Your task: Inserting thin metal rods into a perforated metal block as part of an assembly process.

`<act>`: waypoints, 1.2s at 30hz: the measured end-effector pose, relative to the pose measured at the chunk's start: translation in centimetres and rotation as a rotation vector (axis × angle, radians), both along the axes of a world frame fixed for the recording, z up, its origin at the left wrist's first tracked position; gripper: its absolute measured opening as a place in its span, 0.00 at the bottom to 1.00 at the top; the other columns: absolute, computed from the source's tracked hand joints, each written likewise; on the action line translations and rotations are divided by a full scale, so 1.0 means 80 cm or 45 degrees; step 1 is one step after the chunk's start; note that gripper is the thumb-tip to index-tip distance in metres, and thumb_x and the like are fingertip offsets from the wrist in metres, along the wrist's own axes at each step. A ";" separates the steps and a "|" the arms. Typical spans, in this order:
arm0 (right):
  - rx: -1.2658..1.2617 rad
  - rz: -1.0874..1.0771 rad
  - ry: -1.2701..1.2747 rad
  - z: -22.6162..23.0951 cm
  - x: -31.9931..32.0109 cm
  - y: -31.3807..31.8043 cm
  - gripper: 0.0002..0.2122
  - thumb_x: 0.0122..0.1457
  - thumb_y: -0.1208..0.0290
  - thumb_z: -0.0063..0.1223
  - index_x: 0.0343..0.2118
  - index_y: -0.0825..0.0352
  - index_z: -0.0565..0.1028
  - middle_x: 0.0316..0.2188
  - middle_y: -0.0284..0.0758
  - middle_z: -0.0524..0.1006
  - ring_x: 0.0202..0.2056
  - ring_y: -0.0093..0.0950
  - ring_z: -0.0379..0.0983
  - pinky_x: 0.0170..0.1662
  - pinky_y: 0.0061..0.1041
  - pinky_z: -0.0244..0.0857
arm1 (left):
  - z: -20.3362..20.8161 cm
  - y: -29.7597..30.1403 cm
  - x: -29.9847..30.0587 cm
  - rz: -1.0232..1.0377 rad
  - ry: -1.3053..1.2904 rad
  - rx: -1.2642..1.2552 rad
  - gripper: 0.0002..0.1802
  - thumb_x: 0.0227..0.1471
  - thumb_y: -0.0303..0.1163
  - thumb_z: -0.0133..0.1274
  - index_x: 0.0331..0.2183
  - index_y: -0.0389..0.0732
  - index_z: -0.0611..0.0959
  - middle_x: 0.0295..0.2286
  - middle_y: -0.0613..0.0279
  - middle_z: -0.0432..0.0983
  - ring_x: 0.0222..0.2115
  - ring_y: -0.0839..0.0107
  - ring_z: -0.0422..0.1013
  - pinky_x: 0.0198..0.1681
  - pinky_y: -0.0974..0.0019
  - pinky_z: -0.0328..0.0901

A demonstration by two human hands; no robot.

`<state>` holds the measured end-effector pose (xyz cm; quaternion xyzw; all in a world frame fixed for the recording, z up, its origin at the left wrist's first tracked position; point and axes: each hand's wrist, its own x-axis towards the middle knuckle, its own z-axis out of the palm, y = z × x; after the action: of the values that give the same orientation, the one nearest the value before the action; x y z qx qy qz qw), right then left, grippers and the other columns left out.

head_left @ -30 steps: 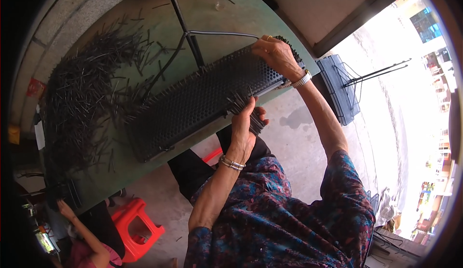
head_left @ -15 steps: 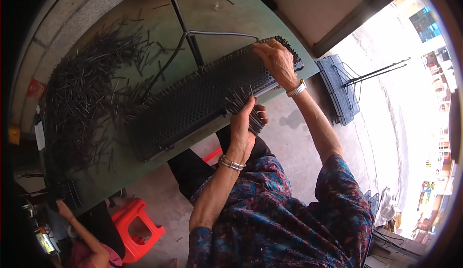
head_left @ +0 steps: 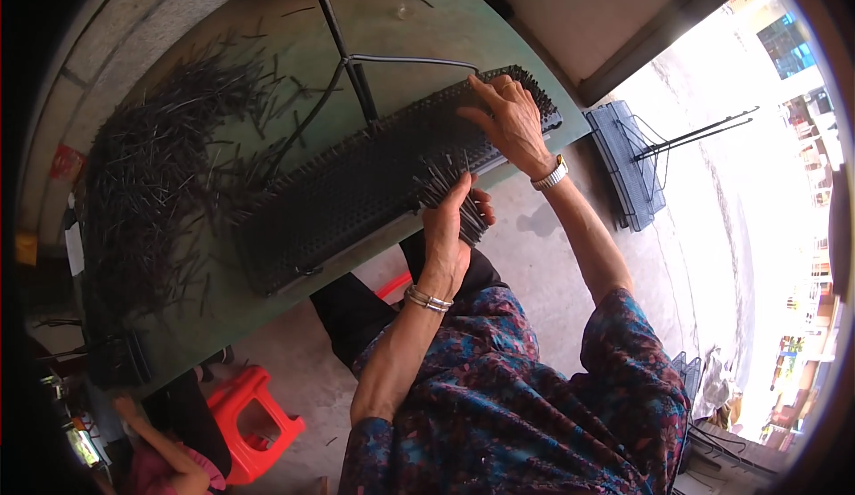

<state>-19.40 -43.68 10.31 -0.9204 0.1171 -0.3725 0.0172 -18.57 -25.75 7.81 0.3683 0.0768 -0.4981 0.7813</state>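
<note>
Green tbl [head_left: 445,36], dull & worn, fills upper L; pale concrete floor [head_left: 570,254] below, w/ smooth red plastic stool [head_left: 235,388]. On tbl's L side: big heap of thin dark strips [head_left: 160,165], stiff-looking, tangled, pointing all ways. Black perforated panel [head_left: 356,188] lies on tbl along near edge: flat, rectangular, rows of small round holes; short strips stick up like bristles along far edge & densely at R end. Its long axis runs diag., lower L to upper R, R end twd tbl's R edge. Bent metal rod frame [head_left: 410,60], slim & round, at its far side.

L hand [head_left: 445,228]: closed round strip bundle [head_left: 435,189] at panel's near edge; bundle splayed, upper ends pointing up & a bit L, lower ends down R. R hand [head_left: 515,121]: over panel's R end, fingers bent down near bristles, thumb out L; can't tell if a strip's pinched. Metal bangles [head_left: 428,300] on L wrist, metal-band watch [head_left: 551,174] on R. Lower L: co-worker's hand [head_left: 125,403] near tbl edge. Similar panel [head_left: 626,161] stands off R, past tbl.
</note>
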 end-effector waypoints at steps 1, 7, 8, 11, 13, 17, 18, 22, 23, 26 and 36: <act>0.296 0.058 0.130 0.002 -0.005 0.004 0.13 0.57 0.63 0.56 0.41 0.65 0.79 0.28 0.36 0.74 0.32 0.32 0.71 0.34 0.30 0.65 | 0.000 0.001 0.001 0.001 -0.001 0.001 0.12 0.55 0.38 0.55 0.36 0.38 0.78 0.21 0.63 0.74 0.18 0.72 0.71 0.23 0.68 0.67; 1.279 0.485 0.537 0.031 -0.040 0.044 0.12 0.58 0.67 0.55 0.34 0.73 0.78 0.23 0.38 0.78 0.26 0.22 0.75 0.29 0.23 0.67 | 0.013 0.005 0.001 0.030 -0.060 0.069 0.14 0.53 0.37 0.57 0.35 0.35 0.79 0.23 0.59 0.77 0.19 0.71 0.73 0.21 0.70 0.67; 1.277 0.481 0.534 0.031 -0.041 0.042 0.12 0.58 0.67 0.55 0.34 0.73 0.78 0.23 0.38 0.78 0.26 0.22 0.75 0.29 0.23 0.67 | 0.015 0.004 0.001 0.014 -0.096 0.065 0.15 0.53 0.38 0.57 0.36 0.35 0.79 0.24 0.58 0.77 0.20 0.70 0.75 0.20 0.70 0.67; 1.531 0.377 0.578 0.029 -0.046 0.033 0.11 0.58 0.68 0.54 0.34 0.73 0.78 0.21 0.35 0.78 0.25 0.20 0.74 0.28 0.21 0.67 | 0.018 0.003 -0.002 -0.029 -0.147 0.091 0.16 0.53 0.38 0.57 0.37 0.36 0.80 0.26 0.56 0.79 0.22 0.69 0.76 0.20 0.70 0.67; 1.589 0.383 0.530 0.028 -0.046 0.030 0.10 0.58 0.69 0.54 0.33 0.73 0.78 0.20 0.33 0.77 0.24 0.18 0.74 0.27 0.19 0.68 | 0.018 0.004 -0.001 -0.049 -0.161 0.126 0.16 0.52 0.39 0.57 0.38 0.36 0.80 0.27 0.56 0.79 0.23 0.69 0.77 0.20 0.70 0.67; 1.644 0.441 0.574 0.033 -0.045 0.029 0.09 0.60 0.72 0.52 0.35 0.74 0.78 0.21 0.33 0.77 0.23 0.18 0.74 0.28 0.19 0.69 | 0.018 0.008 -0.001 -0.109 -0.228 0.153 0.16 0.52 0.39 0.57 0.38 0.37 0.81 0.28 0.56 0.80 0.24 0.69 0.77 0.21 0.71 0.67; 1.627 0.463 0.617 0.034 -0.046 0.026 0.09 0.60 0.72 0.52 0.35 0.74 0.77 0.21 0.33 0.77 0.23 0.19 0.74 0.28 0.19 0.70 | 0.019 0.008 -0.001 -0.124 -0.235 0.147 0.16 0.52 0.39 0.57 0.38 0.37 0.81 0.28 0.56 0.80 0.24 0.69 0.77 0.21 0.70 0.67; 1.669 0.426 0.734 0.046 -0.049 0.023 0.09 0.61 0.72 0.51 0.35 0.74 0.75 0.22 0.34 0.78 0.25 0.22 0.76 0.29 0.19 0.70 | 0.019 0.006 -0.002 -0.140 -0.250 0.165 0.17 0.52 0.40 0.58 0.38 0.37 0.81 0.29 0.56 0.81 0.25 0.69 0.77 0.22 0.70 0.67; 1.669 0.427 0.735 0.048 -0.051 0.024 0.09 0.61 0.72 0.51 0.35 0.74 0.75 0.22 0.34 0.78 0.25 0.22 0.76 0.29 0.19 0.70 | 0.016 0.006 -0.001 -0.125 -0.220 0.147 0.16 0.53 0.39 0.57 0.40 0.39 0.80 0.31 0.56 0.81 0.27 0.68 0.78 0.23 0.70 0.67; 1.733 0.399 0.588 0.057 -0.057 0.021 0.09 0.61 0.72 0.49 0.36 0.74 0.74 0.23 0.35 0.78 0.26 0.22 0.77 0.30 0.19 0.70 | 0.010 0.003 0.002 -0.084 -0.165 0.145 0.16 0.54 0.39 0.55 0.42 0.41 0.79 0.34 0.57 0.81 0.30 0.68 0.78 0.26 0.69 0.68; 0.835 -0.085 -0.223 0.032 -0.029 -0.013 0.08 0.59 0.71 0.51 0.35 0.70 0.75 0.21 0.34 0.79 0.25 0.20 0.77 0.29 0.19 0.66 | -0.008 -0.008 -0.001 -0.068 0.167 0.067 0.10 0.55 0.34 0.53 0.38 0.40 0.78 0.32 0.53 0.80 0.32 0.64 0.77 0.37 0.64 0.71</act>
<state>-21.71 -44.72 12.90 -0.8262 0.2586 -0.3930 0.3100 -18.65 -26.35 7.16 0.3572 0.1313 -0.5395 0.7511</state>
